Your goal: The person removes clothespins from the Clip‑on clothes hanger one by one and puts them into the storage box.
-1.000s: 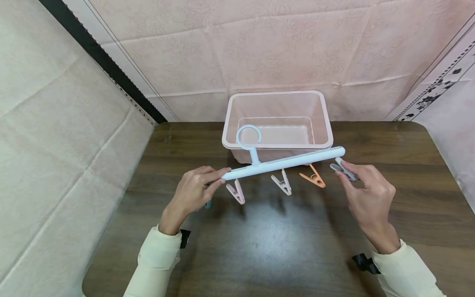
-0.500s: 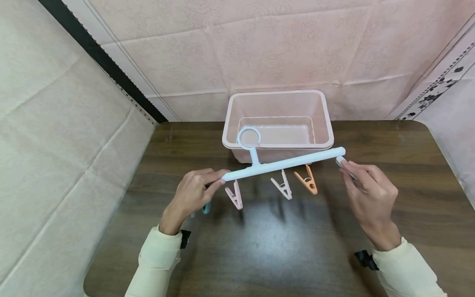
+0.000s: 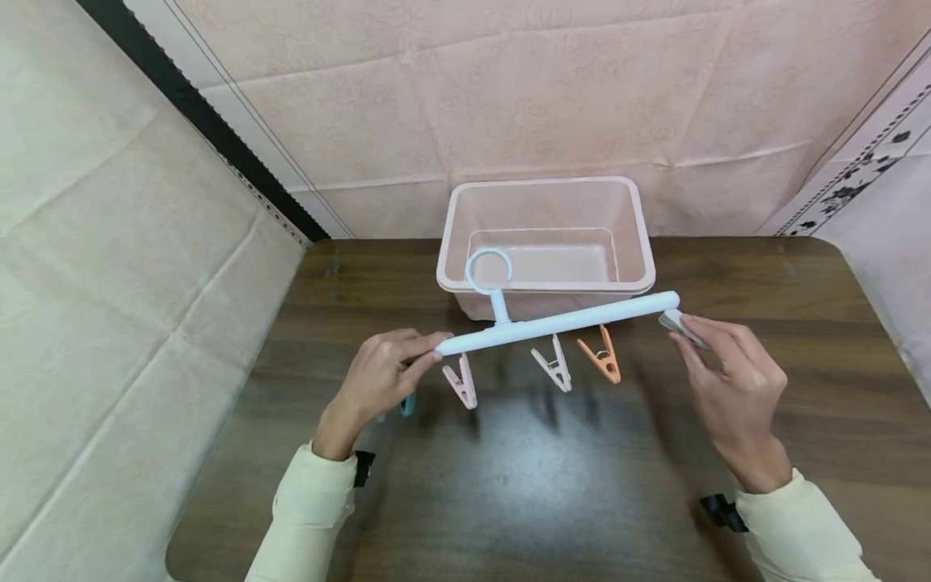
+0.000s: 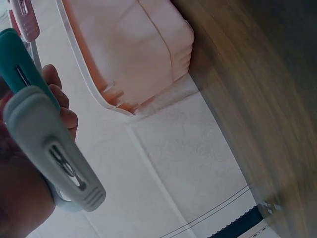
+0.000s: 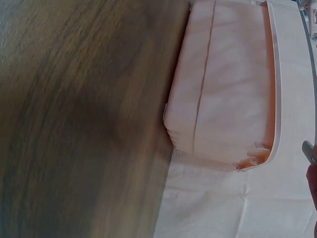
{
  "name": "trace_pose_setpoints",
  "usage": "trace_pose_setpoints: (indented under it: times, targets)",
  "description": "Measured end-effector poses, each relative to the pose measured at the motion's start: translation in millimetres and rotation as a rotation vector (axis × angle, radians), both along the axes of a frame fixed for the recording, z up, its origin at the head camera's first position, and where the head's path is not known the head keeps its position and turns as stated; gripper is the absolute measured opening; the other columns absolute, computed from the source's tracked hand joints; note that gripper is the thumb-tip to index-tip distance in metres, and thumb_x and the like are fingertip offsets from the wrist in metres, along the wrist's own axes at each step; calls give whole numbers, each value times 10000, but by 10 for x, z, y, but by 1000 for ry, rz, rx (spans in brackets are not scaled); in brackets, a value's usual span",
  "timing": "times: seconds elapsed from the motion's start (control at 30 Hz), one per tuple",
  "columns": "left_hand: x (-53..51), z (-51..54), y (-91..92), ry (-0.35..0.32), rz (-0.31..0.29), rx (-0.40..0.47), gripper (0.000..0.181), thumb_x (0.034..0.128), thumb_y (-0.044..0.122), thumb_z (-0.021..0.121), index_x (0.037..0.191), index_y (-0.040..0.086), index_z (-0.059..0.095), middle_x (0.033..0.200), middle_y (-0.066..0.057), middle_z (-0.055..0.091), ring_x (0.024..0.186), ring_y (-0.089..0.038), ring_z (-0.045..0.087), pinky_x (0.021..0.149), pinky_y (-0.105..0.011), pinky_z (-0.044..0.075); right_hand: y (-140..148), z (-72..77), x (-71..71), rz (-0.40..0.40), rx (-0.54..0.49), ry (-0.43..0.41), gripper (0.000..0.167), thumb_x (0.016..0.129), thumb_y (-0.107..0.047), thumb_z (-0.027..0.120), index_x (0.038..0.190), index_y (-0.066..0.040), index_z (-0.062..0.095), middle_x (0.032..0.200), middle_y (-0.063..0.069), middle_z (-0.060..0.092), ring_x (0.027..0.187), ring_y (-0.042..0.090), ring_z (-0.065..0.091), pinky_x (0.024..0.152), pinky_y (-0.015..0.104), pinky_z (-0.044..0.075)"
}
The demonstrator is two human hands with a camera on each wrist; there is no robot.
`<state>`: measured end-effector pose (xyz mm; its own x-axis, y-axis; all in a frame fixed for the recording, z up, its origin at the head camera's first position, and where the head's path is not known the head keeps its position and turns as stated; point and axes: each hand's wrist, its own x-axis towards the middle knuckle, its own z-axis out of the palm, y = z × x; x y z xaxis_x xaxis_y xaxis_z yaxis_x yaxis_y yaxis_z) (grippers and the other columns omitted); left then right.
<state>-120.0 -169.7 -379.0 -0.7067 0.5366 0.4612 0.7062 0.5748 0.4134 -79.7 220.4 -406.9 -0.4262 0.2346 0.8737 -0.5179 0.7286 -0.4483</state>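
Pink plastic basin [image 3: 545, 206] sits near back edge of wood-grain table [image 3: 538, 525]; rose-patterned pink cloth [image 3: 582, 97] behind, dark-floral border [image 3: 847, 192] right.

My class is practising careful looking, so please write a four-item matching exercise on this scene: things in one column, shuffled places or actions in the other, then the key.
Column one
1. left hand
2. right hand
3. orange clip
4. pink bin

Column two
A. stands on the table, beyond the hanger
B. pinches a grey clip
C. hangs from the hanger
D. grips one end of the hanger

Right pairs: 1-D, 2-B, 3-C, 4-A
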Motion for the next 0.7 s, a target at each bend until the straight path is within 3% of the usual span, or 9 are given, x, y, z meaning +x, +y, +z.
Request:
trace_pose_setpoints:
  times: [0.3,0.57,0.7]
  targets:
    - [2,29,6,-18,24,26,332,867,55,779,1197,65,742,715,27,608,551,-75,411,488,-255,360,37,-51,-19,-29,-32,26,341,592,220,845,896,94,756,785,239,675,676,391,589,834,97,428]
    - [-1,23,-12,-19,29,34,333,866,50,780,1196,69,743,712,28,614,539,-65,401,472,-249,348,-42,92,71,-33,-68,72,226,668,135,837,875,91,757,763,253,669,651,401,569,811,95,426]
    - [12,11,-21,-23,35,31,326,871,52,774,1195,71,744,712,29,611,538,-64,395,471,-252,346,-85,153,101,-5,-66,87,163,765,-5,846,870,85,759,757,252,669,644,396,566,804,96,429]
